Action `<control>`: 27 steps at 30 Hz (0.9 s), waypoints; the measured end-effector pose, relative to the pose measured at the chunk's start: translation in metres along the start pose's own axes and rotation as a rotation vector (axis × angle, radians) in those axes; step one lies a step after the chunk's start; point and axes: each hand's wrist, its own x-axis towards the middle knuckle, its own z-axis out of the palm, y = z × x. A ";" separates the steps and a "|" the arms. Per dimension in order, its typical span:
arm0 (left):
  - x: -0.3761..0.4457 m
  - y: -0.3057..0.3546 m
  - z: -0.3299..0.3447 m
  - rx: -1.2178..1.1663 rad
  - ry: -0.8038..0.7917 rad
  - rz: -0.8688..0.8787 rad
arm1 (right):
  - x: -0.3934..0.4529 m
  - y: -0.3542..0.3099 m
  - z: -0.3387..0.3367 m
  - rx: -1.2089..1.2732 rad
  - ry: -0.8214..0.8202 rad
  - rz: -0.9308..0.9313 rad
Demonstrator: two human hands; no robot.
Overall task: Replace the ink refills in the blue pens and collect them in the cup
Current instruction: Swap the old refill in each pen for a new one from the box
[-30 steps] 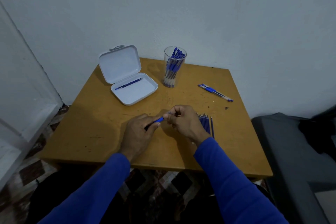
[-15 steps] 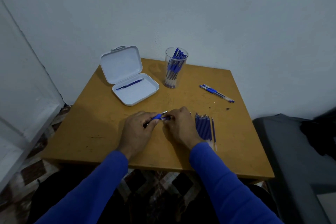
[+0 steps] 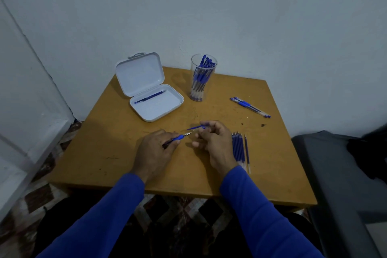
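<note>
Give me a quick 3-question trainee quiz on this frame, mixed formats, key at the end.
1. True or false: the white case lies open with one pen inside.
2. What stands in the clear cup? A) scissors B) blue pens C) nothing
3. Which hand grips the pen body with its metal tip showing?

Key:
1. True
2. B
3. The left hand grips the pen body; the right hand pinches a blue cap.

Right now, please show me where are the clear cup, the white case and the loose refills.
clear cup (image 3: pixel 201 90): head view, lower glass wall.
white case (image 3: pixel 139 73): head view, open lid.
loose refills (image 3: pixel 238 148): head view, middle of bundle.
</note>
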 end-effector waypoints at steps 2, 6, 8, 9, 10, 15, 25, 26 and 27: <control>0.000 0.001 0.000 0.001 -0.003 -0.001 | -0.002 0.002 0.000 0.012 -0.027 0.001; 0.000 0.000 0.001 0.021 -0.003 0.007 | -0.004 0.007 -0.001 -0.006 -0.060 -0.015; 0.000 0.000 0.001 0.038 -0.006 0.012 | -0.004 0.008 0.000 -0.014 -0.072 -0.028; 0.001 0.000 0.001 0.042 -0.008 0.013 | -0.005 0.008 0.000 -0.027 -0.082 -0.038; 0.000 0.000 0.000 0.044 -0.009 0.015 | -0.006 0.008 0.000 -0.043 -0.091 -0.049; -0.001 0.000 0.000 0.060 -0.016 0.022 | -0.006 0.010 0.000 -0.089 -0.106 -0.075; 0.000 0.000 -0.001 0.036 0.009 0.042 | -0.006 0.009 -0.002 -0.139 -0.185 -0.077; 0.000 -0.001 -0.001 0.036 0.010 0.044 | -0.006 0.009 -0.002 -0.142 -0.195 -0.075; 0.000 -0.002 -0.001 0.032 0.010 0.041 | -0.006 0.009 -0.001 -0.143 -0.198 -0.072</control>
